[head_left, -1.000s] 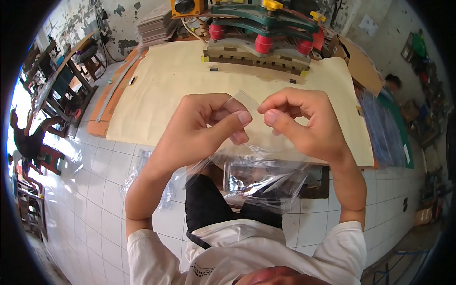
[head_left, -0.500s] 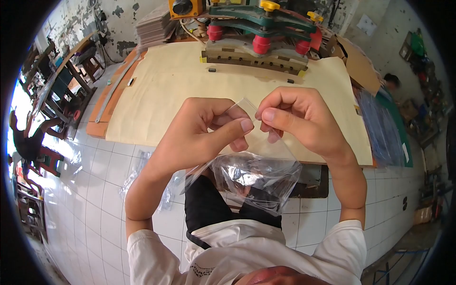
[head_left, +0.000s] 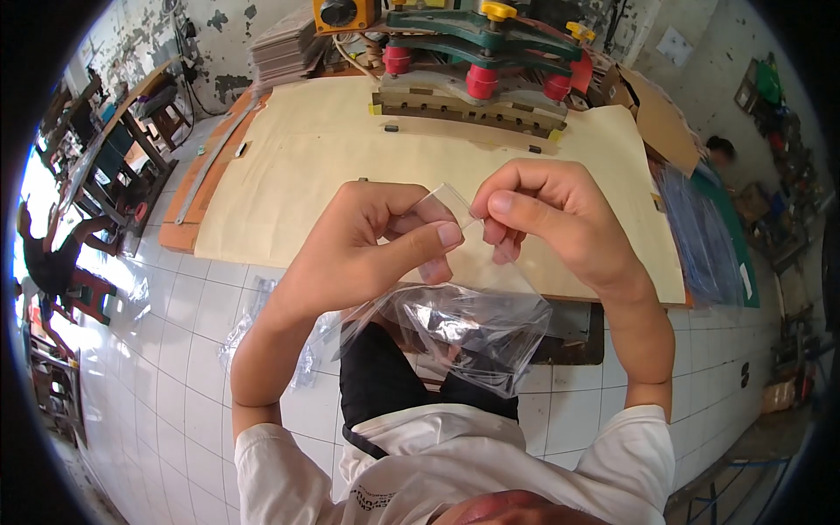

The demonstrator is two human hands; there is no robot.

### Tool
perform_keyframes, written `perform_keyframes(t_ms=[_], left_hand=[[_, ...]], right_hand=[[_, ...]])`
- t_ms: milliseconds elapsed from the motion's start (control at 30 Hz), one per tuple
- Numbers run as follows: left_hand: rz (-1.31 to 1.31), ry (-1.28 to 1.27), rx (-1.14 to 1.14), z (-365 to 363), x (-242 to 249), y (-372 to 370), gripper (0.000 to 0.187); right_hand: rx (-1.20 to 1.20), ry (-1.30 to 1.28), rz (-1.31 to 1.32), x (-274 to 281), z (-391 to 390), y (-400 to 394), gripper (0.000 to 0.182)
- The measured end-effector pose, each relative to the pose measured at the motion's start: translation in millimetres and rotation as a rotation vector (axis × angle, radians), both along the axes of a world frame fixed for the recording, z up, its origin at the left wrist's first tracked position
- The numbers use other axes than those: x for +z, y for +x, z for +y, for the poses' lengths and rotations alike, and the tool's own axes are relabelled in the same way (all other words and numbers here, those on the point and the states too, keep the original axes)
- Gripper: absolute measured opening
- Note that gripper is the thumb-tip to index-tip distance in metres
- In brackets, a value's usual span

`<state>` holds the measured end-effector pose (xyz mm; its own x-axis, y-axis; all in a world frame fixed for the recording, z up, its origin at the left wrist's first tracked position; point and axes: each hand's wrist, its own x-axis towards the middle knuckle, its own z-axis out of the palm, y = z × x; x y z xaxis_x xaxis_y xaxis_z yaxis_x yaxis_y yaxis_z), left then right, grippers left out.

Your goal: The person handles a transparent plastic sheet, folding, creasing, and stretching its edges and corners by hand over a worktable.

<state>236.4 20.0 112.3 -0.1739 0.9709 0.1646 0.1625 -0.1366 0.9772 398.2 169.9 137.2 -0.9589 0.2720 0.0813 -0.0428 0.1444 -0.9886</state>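
Note:
A thin, clear plastic sheet hangs in glossy folds from my hands, over the table's front edge and above my lap. Thumb and fingers of my left hand pinch it near its upper corner, which sticks up between the hands. My right hand is curled close by, fingertips together at the sheet's upper edge. Exactly how much plastic lies between those right fingertips is too fine to make out. Beneath both hands lies a pale yellow sheet covering the tabletop.
A green press machine with red posts stands at the table's back. Small dark pieces lie before it. Clear plastic sheets are stacked at right, a metal ruler at left. More crumpled plastic hangs below left. Other people sit far left and right.
My right thumb has shifted slightly along the upper edge, and its fingers have drawn a little apart from the left hand. The hanging plastic has moved slightly left.

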Motion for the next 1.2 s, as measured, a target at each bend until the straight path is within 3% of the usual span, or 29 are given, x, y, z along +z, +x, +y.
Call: perform_keyframes(t_ms=[567,1200], left_hand=[[-0.054,0.027,-0.017,-0.4,-4.6,-3.0,0.017],[-0.045,0.003,-0.013,-2.6,-2.8,-2.0,0.017]], right_hand=[[0.001,0.052,0.156,-9.6,0.3,-3.3,0.018],[-0.029,0.096,0.112,-10.7,-1.9,-4.9,0.017]])
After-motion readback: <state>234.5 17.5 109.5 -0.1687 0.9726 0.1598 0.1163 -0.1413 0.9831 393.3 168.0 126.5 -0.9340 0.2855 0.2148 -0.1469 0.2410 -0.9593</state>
